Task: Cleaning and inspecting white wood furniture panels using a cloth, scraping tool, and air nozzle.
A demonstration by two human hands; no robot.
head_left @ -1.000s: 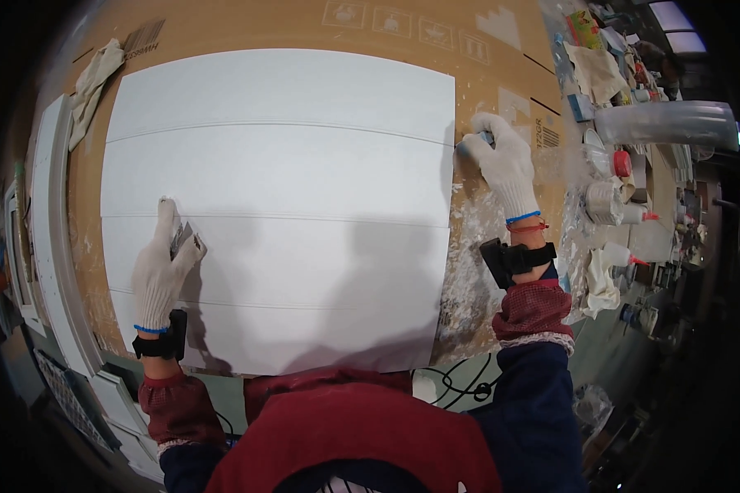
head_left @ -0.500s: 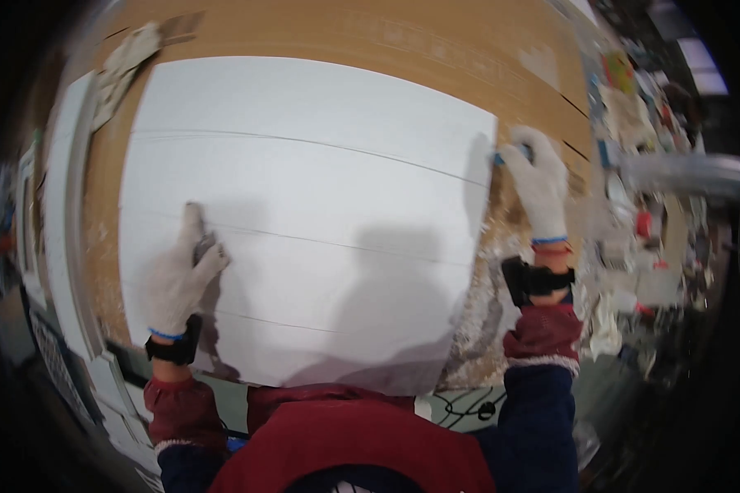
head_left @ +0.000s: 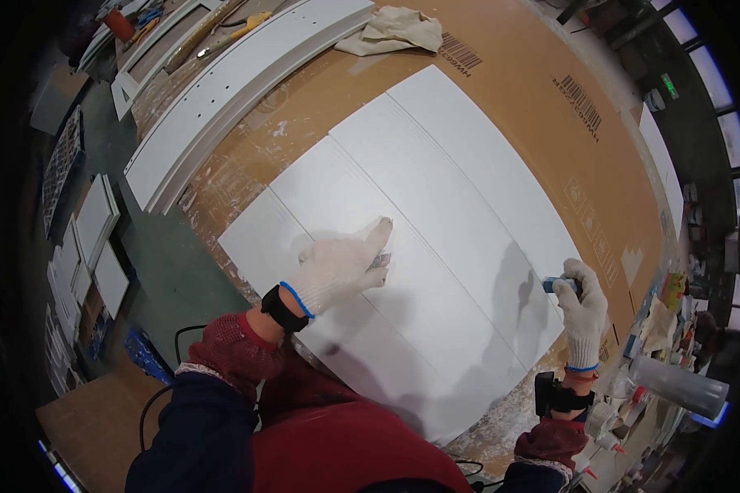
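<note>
A large white panel [head_left: 436, 205] with thin parallel grooves lies on a cardboard-covered bench [head_left: 543, 74]. My left hand [head_left: 337, 267], in a white knit glove, rests flat on the panel near its middle. Its fingers press a small grey pad [head_left: 381, 261] against the surface. My right hand [head_left: 582, 308], also gloved, is at the panel's right edge. It is closed around a small blue object [head_left: 551, 285] that touches the edge. A black strap sits on each wrist.
Long white boards [head_left: 247, 74] and a crumpled cloth [head_left: 390, 31] lie at the bench's far side. Smaller white panels [head_left: 99, 222] lean on the floor to the left. Bottles, a clear tube [head_left: 678, 386] and clutter crowd the right end. A black cable [head_left: 152, 403] hangs below.
The view has swung, so the panel now lies diagonally. My left hand slid from the panel's near left corner toward its middle. My right hand stayed at the right edge.
</note>
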